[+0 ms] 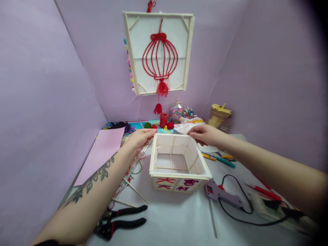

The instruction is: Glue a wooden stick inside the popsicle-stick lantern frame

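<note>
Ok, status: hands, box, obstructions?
Left hand at far left corner of white box; right hand at far right. Opening faces up. Possible obstruction: glue gun, near right corner.

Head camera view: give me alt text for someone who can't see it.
A person's left hand and right hand are at the far corners of an open white box edged with pale sticks, on a grey table. Behind and above hangs a white boxy lantern with a red cord design; black-handled pliers lie front left, a lilac glue gun front right.
</note>
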Available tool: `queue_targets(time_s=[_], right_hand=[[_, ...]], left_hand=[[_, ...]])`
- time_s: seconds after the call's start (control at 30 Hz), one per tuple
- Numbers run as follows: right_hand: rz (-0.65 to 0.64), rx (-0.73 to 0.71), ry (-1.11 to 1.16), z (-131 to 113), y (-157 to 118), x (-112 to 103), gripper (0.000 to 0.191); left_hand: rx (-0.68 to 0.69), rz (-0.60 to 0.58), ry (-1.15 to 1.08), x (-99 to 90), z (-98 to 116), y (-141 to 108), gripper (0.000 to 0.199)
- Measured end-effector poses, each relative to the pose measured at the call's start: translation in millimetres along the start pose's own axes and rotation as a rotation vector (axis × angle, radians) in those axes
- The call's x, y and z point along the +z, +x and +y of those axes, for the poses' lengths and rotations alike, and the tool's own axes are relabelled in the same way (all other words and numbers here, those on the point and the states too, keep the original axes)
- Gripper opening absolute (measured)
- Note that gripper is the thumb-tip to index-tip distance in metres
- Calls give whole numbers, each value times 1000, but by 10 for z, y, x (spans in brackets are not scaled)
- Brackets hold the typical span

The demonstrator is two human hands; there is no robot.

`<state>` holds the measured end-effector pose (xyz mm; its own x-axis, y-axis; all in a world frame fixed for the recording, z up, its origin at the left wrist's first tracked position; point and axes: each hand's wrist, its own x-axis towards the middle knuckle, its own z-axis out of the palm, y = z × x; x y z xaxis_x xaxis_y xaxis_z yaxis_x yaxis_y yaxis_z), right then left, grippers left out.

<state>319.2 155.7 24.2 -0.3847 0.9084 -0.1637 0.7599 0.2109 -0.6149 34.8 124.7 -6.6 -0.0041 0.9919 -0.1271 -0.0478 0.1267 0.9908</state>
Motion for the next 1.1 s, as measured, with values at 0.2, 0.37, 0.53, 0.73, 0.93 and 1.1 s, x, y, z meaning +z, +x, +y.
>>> queue_targets(time_s=[0.2,0.37,0.53,0.73,0.93,1.1], right_hand=[[-36,20,185,80,65,55,23],[-32,55,245,85,84,88,14],[-26,61,218,89,105,112,13],[85,24,19,-37,74,2,14],[97,-398,-539,-542,-127,219,28],[-239,-300,-810,-721,-60,622,53]], left_hand=[[-85,-56,-55,25,-26,61,40],[-165,-61,-107,-3,-47,124,35],[-234,-80,-151,-19,-40,175,29],[-215,-68,-167,-25,-69,163,31],[-136,-43,-170,2,-144,118,40],[-114,-31,-157,8,-171,97,41]])
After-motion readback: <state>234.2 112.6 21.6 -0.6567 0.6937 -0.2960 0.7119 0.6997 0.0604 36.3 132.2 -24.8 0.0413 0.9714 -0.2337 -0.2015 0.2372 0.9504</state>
